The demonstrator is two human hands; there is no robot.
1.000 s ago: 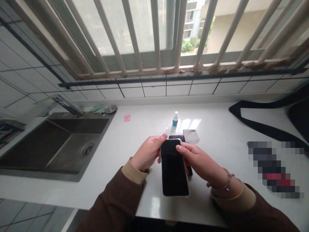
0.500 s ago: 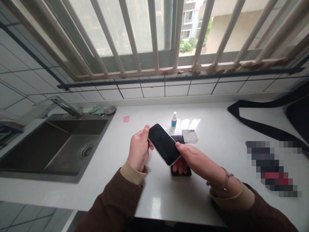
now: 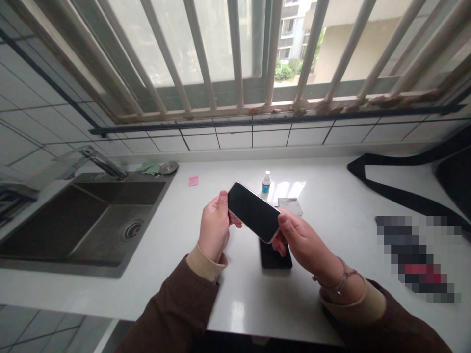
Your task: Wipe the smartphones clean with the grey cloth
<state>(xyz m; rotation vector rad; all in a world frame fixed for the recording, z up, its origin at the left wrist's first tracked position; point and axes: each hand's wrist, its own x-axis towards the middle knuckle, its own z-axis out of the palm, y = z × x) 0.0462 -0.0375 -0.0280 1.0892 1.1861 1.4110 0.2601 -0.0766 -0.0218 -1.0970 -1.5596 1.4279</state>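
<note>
Between my two hands a smartphone (image 3: 253, 211) is held above the counter, its dark screen facing me and its long side slanting down to the right. My left hand (image 3: 215, 223) grips the upper left end, thumb along the edge and fingers behind. At the lower right end, my right hand (image 3: 298, 235) has its thumb on the front corner and its fingers underneath. Below lies a second dark phone (image 3: 276, 257), flat on the counter and partly hidden. A folded grey cloth (image 3: 290, 204) and a small white bottle with a blue label (image 3: 266, 182) are just behind.
A steel sink (image 3: 114, 268) with a faucet (image 3: 105, 164) is at the left. Nearby are a green cloth (image 3: 149, 168), a round metal strainer (image 3: 168, 168) and a pink sticky note (image 3: 193, 181) on the white counter (image 3: 169, 274). A black strap (image 3: 390, 189) and a blurred-out item lie right.
The held smartphone has turned toward level, its right end rising and moving right with my right hand. More of the phone lying underneath now shows.
</note>
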